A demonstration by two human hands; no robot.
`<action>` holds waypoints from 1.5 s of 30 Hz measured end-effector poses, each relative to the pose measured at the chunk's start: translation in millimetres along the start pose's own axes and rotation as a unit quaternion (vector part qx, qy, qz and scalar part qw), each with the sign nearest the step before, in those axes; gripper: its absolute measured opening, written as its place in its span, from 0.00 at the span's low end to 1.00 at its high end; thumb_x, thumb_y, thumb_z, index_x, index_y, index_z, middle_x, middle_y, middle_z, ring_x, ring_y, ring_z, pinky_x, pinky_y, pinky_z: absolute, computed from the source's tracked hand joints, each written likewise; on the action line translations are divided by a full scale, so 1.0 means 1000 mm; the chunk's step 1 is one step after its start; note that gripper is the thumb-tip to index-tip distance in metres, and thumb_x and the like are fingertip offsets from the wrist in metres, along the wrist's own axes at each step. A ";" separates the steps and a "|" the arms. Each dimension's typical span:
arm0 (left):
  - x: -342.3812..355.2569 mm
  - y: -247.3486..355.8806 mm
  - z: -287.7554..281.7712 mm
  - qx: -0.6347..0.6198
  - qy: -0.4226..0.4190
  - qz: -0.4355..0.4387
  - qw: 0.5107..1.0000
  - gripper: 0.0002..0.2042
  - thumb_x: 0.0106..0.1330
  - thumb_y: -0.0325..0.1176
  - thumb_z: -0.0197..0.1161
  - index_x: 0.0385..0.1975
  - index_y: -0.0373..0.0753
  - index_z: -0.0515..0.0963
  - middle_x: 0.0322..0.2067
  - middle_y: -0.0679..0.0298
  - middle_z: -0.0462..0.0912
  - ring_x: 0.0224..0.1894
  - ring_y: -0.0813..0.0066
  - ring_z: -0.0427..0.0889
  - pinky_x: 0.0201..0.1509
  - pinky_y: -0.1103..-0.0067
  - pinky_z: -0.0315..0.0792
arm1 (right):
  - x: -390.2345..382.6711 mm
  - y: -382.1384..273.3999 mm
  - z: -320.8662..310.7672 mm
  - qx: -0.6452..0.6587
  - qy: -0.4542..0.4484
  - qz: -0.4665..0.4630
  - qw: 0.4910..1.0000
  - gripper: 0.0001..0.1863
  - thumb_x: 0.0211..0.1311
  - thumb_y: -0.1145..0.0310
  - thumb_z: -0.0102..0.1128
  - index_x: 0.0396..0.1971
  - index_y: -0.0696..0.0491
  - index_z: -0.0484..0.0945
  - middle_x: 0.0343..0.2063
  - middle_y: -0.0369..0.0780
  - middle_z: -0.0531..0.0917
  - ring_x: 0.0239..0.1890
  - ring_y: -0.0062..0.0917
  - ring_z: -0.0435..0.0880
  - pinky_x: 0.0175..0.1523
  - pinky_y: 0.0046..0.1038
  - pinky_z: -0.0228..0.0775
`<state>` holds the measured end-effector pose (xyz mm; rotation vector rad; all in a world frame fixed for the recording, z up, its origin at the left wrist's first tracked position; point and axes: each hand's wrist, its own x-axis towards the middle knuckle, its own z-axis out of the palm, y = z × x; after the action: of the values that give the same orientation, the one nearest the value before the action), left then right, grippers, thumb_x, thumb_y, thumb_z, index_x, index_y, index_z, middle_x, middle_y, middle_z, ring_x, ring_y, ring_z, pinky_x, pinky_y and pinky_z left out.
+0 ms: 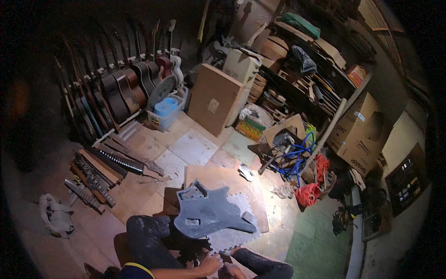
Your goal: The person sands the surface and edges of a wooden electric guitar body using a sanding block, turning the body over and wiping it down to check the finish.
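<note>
Left hand [211, 265] and right hand [234, 270] close together, low; fingers bent, can't tell whether either grips anything. Guitar body [200, 215] just beyond, over a pale mat [225, 239], neither hand on it. Shaped, cavities cut, grey all over; no neck, strings or hardware. My judgement: shaping mostly done, finishing and fitting left. Farther out: plastic bin [160, 123] holds blue tubs [166, 107], contents unclear; crate [251, 130] carries a white bag [254, 113].
</note>
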<state>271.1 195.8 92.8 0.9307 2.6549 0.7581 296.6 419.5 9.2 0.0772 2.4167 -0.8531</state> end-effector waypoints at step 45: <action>0.033 0.023 -0.173 0.094 0.215 0.260 0.937 0.13 0.58 0.35 0.62 0.43 0.46 0.81 0.29 0.65 0.77 0.36 0.66 0.80 0.42 0.66 0.73 | 0.048 -0.195 -0.184 0.122 0.306 0.127 0.936 0.23 0.47 0.55 0.70 0.23 0.64 0.82 0.30 0.59 0.83 0.37 0.51 0.85 0.45 0.45 0.76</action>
<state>192.9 163.5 249.5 1.7434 2.9108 0.9108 119.6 367.5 210.0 0.8479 2.7486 -1.1222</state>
